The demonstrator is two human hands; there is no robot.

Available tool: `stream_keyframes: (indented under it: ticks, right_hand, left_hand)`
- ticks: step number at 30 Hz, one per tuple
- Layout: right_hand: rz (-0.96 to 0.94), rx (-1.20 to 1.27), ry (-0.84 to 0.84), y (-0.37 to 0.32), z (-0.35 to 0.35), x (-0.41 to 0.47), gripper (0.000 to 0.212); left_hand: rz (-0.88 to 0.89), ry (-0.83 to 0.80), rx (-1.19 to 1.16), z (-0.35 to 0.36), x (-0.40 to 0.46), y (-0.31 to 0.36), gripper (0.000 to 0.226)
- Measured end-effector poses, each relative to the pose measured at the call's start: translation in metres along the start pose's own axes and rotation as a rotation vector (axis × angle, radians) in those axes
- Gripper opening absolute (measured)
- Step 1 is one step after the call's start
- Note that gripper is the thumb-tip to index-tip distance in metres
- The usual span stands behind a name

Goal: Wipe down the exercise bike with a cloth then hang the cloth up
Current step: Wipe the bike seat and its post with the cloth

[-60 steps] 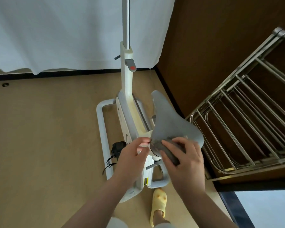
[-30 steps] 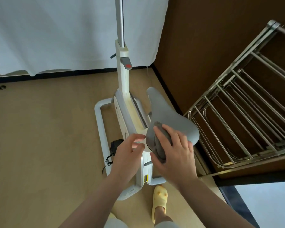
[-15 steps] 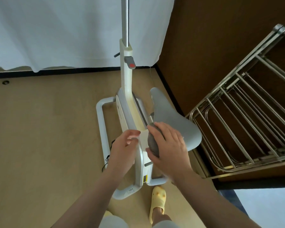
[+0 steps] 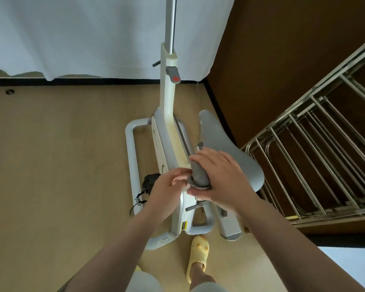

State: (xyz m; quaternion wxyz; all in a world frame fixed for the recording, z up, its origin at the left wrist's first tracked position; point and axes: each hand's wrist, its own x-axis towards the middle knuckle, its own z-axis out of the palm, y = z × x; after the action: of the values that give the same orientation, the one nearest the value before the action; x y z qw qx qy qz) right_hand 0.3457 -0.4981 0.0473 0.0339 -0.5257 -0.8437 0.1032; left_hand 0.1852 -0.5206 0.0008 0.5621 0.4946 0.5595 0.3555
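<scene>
Right hand grips the bunched grey cloth under its palm, by the bike seat; left hand pinches the cloth's edge.

white curtain, metal rack at right, yellow slipper, tan floor

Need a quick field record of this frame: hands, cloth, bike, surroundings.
right hand: grips the grey cloth, pressing it on the bike frame by the saddle
left hand: fingers pinch the cloth's lower edge
exercise bike: white, standing on tan floor
saddle: grey, partly under the right hand
metal rack: right of the bike, bars bare
cloth hung: not yet
</scene>
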Motion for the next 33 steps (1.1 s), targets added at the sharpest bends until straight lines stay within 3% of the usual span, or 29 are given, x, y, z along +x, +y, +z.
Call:
stream_keyframes:
  ticks: [4, 10, 14, 18, 21, 25, 29, 33]
  right_hand:
    - [0.107, 0.027, 0.135, -0.003, 0.002, 0.011, 0.066]
    - [0.064, 0.066, 0.13, 0.001, 0.004, -0.01, 0.06]
    - [0.161, 0.131, 0.242, -0.001, 0.005, 0.01, 0.047]
    - [0.143, 0.142, 0.324, -0.009, 0.01, -0.027, 0.052]
    - [0.078, 0.131, 0.202, -0.003, 0.002, -0.023, 0.063]
    - [0.115, 0.03, 0.167, -0.007, -0.001, 0.022, 0.053]
    - [0.11, -0.009, 0.153, -0.017, 0.004, 0.004, 0.038]
    - [0.119, -0.036, 0.01, -0.015, -0.011, 0.023, 0.042]
  left_hand:
    - [-0.037, 0.049, -0.081, -0.003, 0.002, 0.004, 0.037]
    - [-0.048, 0.06, -0.108, -0.004, 0.003, 0.002, 0.032]
    - [-0.064, 0.03, -0.072, 0.001, 0.002, 0.001, 0.027]
    - [-0.064, 0.024, -0.083, -0.004, 0.002, 0.0, 0.03]
    - [-0.08, 0.053, -0.092, -0.008, 0.004, -0.003, 0.031]
    - [-0.083, 0.081, -0.116, -0.003, 0.007, 0.0, 0.031]
    - [-0.034, 0.012, -0.093, -0.002, 0.009, 0.006, 0.029]
    - [-0.05, 0.019, -0.164, 0.0, 0.009, 0.009, 0.028]
